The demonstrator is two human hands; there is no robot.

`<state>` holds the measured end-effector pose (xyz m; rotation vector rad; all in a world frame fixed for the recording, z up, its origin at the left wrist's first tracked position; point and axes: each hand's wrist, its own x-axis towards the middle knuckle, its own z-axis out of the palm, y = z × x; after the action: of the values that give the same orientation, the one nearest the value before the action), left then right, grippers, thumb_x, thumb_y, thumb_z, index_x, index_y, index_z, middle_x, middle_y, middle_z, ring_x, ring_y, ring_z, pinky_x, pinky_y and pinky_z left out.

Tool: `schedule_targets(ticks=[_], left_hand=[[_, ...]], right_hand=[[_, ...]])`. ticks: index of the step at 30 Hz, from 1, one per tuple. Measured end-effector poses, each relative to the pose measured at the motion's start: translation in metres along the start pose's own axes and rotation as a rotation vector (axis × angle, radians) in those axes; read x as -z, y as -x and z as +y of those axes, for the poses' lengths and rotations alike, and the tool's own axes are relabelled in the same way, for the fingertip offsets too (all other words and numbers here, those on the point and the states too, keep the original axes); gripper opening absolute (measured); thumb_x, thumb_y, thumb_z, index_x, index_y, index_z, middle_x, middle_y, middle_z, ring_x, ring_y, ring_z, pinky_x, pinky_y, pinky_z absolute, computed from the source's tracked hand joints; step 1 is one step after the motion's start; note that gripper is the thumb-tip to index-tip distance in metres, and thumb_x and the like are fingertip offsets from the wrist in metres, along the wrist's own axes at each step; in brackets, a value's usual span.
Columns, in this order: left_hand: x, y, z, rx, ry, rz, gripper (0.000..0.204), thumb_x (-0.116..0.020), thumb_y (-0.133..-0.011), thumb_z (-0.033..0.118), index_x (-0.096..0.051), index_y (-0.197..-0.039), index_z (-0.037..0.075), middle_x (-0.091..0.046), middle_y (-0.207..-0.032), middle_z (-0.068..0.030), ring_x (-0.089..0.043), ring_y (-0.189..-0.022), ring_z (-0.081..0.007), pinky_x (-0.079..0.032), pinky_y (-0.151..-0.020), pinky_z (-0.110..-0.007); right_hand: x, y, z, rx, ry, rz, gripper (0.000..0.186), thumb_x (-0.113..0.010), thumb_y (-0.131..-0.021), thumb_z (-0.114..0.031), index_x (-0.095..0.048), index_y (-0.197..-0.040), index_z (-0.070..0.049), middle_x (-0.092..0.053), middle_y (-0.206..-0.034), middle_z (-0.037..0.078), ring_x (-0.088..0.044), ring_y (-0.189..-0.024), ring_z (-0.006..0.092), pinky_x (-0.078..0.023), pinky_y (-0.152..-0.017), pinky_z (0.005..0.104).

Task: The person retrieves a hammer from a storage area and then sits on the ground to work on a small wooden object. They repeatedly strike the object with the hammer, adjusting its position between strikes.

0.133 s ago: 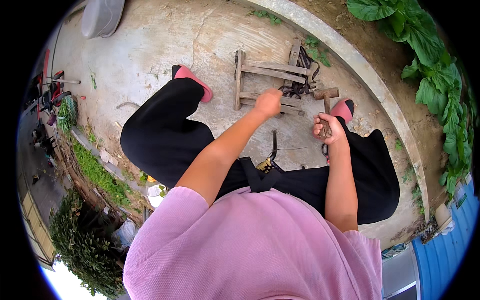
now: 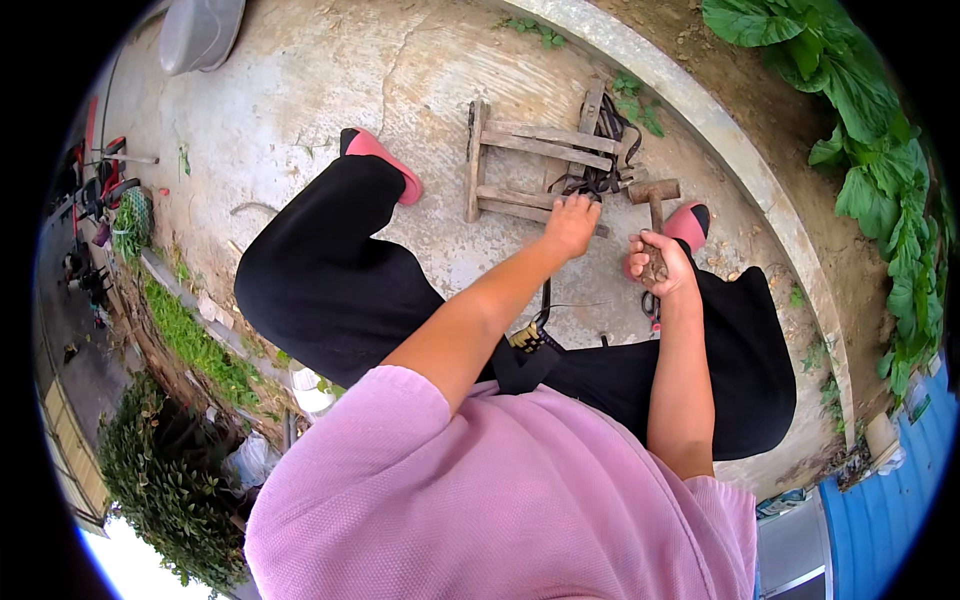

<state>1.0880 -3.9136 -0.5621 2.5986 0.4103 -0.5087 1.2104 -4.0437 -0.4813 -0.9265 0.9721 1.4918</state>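
Observation:
My right hand (image 2: 670, 262) is closed round the handle of a brown, worn hammer (image 2: 655, 192), its head pointing away from me. To the left, my left hand (image 2: 572, 230) is over the near slats of a weathered wooden frame (image 2: 545, 140), which looks like a small stool. Its fingers are a little apart and their tips reach the near slat; what lies under the palm is hidden. A tangle of black straps (image 2: 600, 175) hangs at the frame's right side, close to the hammer head.
Scissors with a red handle (image 2: 653, 310) lie on the concrete by my right forearm. A dark bent metal bar (image 2: 546, 298) stands between my legs. A grey tub (image 2: 200, 36) is at far left. A curved kerb (image 2: 740, 140) borders leafy plants on the right.
My left hand has shifted right and toward me along the frame, and its fist has loosened into separated fingers. The right hand and hammer stay almost in place.

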Motion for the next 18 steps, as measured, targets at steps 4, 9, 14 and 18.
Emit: schedule_targets(ticks=[4, 9, 14, 18], left_hand=[[-0.022, -0.008, 0.009, -0.015, -0.236, 0.142, 0.029, -0.047, -0.078, 0.015, -0.05, -0.106, 0.01, -0.046, -0.1, -0.006, -0.042, -0.1, -0.0234, -0.027, -0.09, -0.049], [0.034, -0.007, 0.0, -0.112, -0.071, -0.13, 0.041, -0.059, -0.066, 0.015, -0.05, -0.105, 0.009, -0.046, -0.091, -0.0074, -0.045, -0.091, -0.0243, -0.032, -0.084, -0.043], [0.14, 0.025, -0.021, -0.092, 0.371, 0.203, 0.047, -0.062, -0.06, 0.009, -0.046, -0.104, 0.003, -0.048, -0.098, -0.0139, -0.048, -0.092, -0.0284, -0.038, -0.083, -0.036], [0.201, 0.072, -0.095, 0.286, 0.834, 0.526, 0.058, -0.065, -0.06, 0.007, -0.041, -0.113, 0.002, -0.047, -0.102, -0.009, -0.046, -0.091, -0.0173, -0.04, -0.079, -0.029]], right_hand=[[-0.004, 0.003, 0.0, -0.028, -0.016, 0.032, 0.013, -0.048, -0.08, -0.015, -0.047, -0.082, -0.003, -0.047, -0.063, 0.002, -0.041, -0.046, 0.0119, -0.037, -0.045, 0.0285], [-0.009, 0.004, -0.006, -0.027, 0.007, 0.024, 0.012, -0.047, -0.08, -0.015, -0.047, -0.079, -0.003, -0.047, -0.063, 0.002, -0.041, -0.047, 0.0119, -0.037, -0.045, 0.0287], [-0.009, 0.001, -0.008, -0.036, 0.015, -0.01, 0.015, -0.045, -0.08, -0.018, -0.044, -0.071, -0.006, -0.046, -0.063, 0.001, -0.042, -0.047, 0.0112, -0.037, -0.046, 0.0275], [-0.011, -0.006, -0.004, -0.007, -0.019, -0.01, 0.016, -0.045, -0.08, -0.017, -0.043, -0.071, -0.005, -0.047, -0.063, 0.003, -0.043, -0.048, 0.0111, -0.039, -0.047, 0.0275]])
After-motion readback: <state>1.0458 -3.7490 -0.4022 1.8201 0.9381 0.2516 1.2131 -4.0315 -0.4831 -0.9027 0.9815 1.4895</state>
